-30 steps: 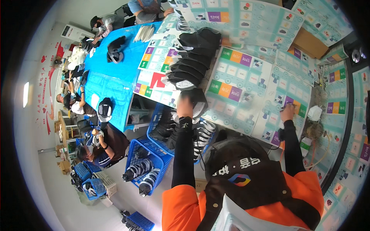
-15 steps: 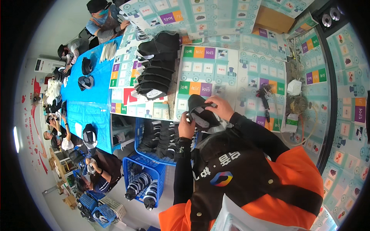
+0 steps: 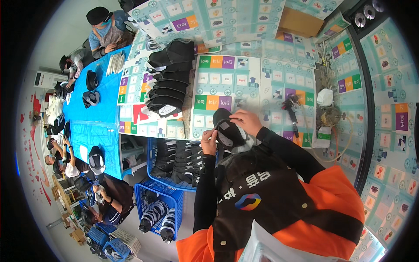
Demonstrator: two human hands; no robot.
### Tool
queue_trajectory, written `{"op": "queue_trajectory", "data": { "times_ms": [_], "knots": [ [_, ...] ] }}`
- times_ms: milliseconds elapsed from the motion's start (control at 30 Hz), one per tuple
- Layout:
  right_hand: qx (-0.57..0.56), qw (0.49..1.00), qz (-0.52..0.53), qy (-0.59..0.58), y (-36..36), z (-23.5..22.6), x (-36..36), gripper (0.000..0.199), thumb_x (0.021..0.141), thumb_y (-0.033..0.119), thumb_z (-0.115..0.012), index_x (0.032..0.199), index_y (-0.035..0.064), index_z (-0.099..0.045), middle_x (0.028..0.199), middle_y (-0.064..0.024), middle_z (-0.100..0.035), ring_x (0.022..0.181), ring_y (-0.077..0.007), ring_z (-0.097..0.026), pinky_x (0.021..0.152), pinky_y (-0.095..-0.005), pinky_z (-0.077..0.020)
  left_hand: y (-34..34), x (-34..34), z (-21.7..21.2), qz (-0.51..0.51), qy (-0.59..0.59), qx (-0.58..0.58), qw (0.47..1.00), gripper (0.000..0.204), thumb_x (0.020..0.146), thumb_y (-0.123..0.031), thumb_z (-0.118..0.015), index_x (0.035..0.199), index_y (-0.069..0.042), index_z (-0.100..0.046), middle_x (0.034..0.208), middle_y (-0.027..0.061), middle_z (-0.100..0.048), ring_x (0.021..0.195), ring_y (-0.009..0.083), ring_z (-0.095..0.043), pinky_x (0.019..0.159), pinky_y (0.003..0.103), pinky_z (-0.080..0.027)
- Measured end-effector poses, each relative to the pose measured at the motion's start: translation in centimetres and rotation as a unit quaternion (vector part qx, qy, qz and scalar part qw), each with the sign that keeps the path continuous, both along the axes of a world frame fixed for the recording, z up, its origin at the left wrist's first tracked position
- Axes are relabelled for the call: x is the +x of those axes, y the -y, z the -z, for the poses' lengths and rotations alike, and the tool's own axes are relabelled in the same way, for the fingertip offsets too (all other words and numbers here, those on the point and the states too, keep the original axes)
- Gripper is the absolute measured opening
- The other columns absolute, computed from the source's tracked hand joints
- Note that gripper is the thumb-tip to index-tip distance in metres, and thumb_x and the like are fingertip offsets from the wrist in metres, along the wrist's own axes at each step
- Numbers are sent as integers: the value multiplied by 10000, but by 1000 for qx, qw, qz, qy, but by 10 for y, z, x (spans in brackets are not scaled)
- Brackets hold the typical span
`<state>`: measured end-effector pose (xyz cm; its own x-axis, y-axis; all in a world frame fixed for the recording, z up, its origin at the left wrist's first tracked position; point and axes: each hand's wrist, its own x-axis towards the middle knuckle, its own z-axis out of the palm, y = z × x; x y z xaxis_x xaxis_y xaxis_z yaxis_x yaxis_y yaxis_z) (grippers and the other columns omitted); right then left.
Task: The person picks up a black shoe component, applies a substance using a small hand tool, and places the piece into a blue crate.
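Observation:
Close to my body I hold a black and grey shoe upper [image 3: 231, 134], its collar end pointing away from me. My left hand [image 3: 209, 140] is closed on its left edge, thumb and fingers pinching the rim. My right hand [image 3: 247, 122] is closed too, with fingertips at the upper's right edge near the top. Beyond my hands, on the bench, lies a row of nested black uppers [image 3: 168, 87]. Part of the upper's lower end is hidden against my apron.
A black spray gun [image 3: 291, 114] with a hose lies at the right of the printed-sheet-covered bench [image 3: 227, 89]. Blue crates [image 3: 159, 185] of striped uppers stand below left. Along a blue table [image 3: 98, 118] several co-workers handle shoe parts. White packets [image 3: 325, 97] sit by the right wall.
The upper has turned in my hands, showing more of its front. My right hand has shifted slightly along its edge. The whole view has swung a little.

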<state>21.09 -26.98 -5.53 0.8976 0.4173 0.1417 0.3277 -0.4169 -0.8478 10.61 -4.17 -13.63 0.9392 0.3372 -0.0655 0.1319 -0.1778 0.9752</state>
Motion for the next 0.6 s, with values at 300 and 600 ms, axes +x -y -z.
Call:
{"op": "queue_trajectory", "data": {
  "times_ms": [300, 600],
  "knots": [
    [-8, 994, -22, -111, -20, 39, 25, 199, 1005, 190, -595, 1003, 9, -678, 945, -183, -692, 920, -404, -652, 798, -464, -511, -19, 10, -11, -9, -151, -304, 941, 256, 1060, -251, -577, 1110, -33, -703, 950, 4, -673, 865, 94, -574, 781, 263, -455],
    [94, 988, -5, -124, -1, -6, 45, 258, 991, 159, -647, 1228, 54, -635, 1195, -79, -616, 1058, -177, -581, 905, -329, -486, -18, 86, -75, 54, -283, -346, 893, 324, 1039, -178, -496, 1235, 31, -648, 1160, 123, -716, 1054, 241, -683, 923, 377, -524]
  ]
}}
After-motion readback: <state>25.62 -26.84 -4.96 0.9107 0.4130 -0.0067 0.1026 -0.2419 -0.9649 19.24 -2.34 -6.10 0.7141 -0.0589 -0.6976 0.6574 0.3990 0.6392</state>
